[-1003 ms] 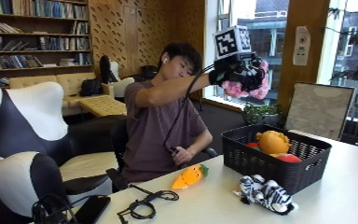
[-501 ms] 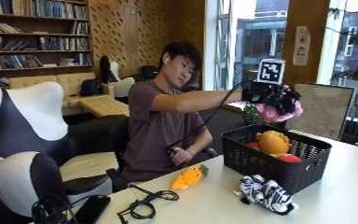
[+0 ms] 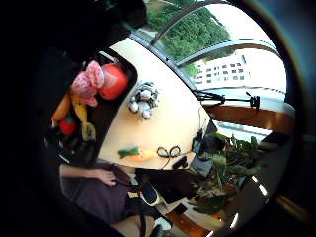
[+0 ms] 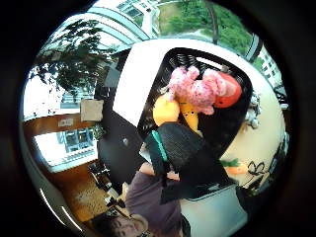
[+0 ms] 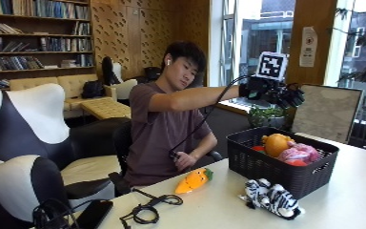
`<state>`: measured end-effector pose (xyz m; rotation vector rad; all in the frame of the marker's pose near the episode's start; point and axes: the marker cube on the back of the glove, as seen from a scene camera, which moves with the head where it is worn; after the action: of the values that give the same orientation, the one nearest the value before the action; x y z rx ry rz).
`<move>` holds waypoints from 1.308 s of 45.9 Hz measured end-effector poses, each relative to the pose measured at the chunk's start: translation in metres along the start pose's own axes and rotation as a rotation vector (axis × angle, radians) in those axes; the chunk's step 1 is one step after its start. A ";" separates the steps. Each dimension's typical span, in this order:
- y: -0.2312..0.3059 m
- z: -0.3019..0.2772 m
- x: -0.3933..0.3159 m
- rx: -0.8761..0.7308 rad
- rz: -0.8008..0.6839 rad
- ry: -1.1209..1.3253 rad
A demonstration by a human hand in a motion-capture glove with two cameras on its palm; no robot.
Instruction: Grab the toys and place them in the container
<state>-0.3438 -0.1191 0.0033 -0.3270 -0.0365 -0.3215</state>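
A black-and-white striped zebra toy (image 5: 270, 197) lay nearest on the pale bench (image 5: 360, 191), just in front of the black basket (image 5: 278, 162). An orange carrot toy (image 5: 192, 180) lay near the bench edge. Inside the basket sat a pink plush (image 5: 299, 154) beside an orange toy (image 5: 276, 144). Bookshelves (image 5: 31, 33) lined the far wall. The gloved right hand (image 5: 278, 93) hung above the basket; I could not tell how its fingers were set.

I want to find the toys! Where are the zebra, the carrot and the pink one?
zebra toy (image 5: 270, 197): outside view, its striped body.
carrot toy (image 5: 193, 180): outside view, its orange middle.
pink plush toy (image 5: 299, 153): outside view, its top, inside the basket.
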 end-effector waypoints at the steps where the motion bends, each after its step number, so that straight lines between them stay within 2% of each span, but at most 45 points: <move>1: 0.002 -0.001 0.006 0.000 0.009 -0.003; 4: 0.007 -0.002 0.021 0.001 -0.001 -0.013; 8: 0.020 -0.001 0.046 0.004 -0.193 -0.001; 9: 0.021 0.000 0.052 0.004 -0.191 -0.008; 13: 0.020 0.005 0.070 -0.006 0.027 -0.062; 19: 0.017 0.020 0.104 -0.020 0.121 -0.080; 36: 0.003 0.078 0.155 -0.081 0.184 -0.154; 60: -0.029 0.141 0.158 -0.130 0.211 -0.157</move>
<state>-0.2004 -0.1477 0.1590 -0.4807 -0.1347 -0.0882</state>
